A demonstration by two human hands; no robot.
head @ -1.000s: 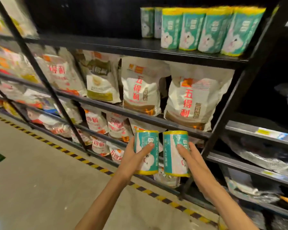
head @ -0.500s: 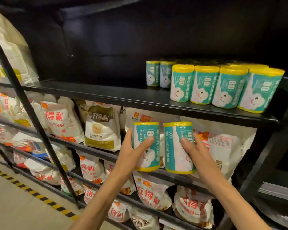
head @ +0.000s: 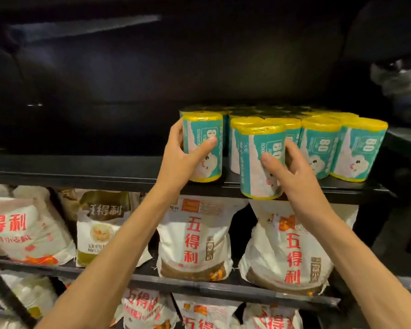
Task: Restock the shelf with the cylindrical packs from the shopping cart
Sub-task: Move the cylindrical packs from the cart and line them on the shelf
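Observation:
My left hand (head: 183, 160) grips a teal cylindrical pack with a yellow top (head: 203, 134), held upright over the front of the black top shelf (head: 81, 172), just left of the stocked packs. My right hand (head: 290, 172) grips a second teal pack (head: 256, 160), upright and in front of the shelf's front edge, its base level with that edge. Several identical packs (head: 328, 148) stand in rows on the right part of the shelf, reaching back into the dark. The shopping cart is out of view.
The top shelf's left half (head: 57, 162) is bare black board. Below it, white flour bags with red lettering (head: 195, 238) fill the lower shelves (head: 199, 283). A black upright post (head: 7, 298) crosses the lower left corner. Dark bagged goods (head: 403, 81) sit at the far right.
Both hands have risen from below the top shelf up to its level, each carrying its pack. The left pack now sits over the shelf edge beside the stocked row.

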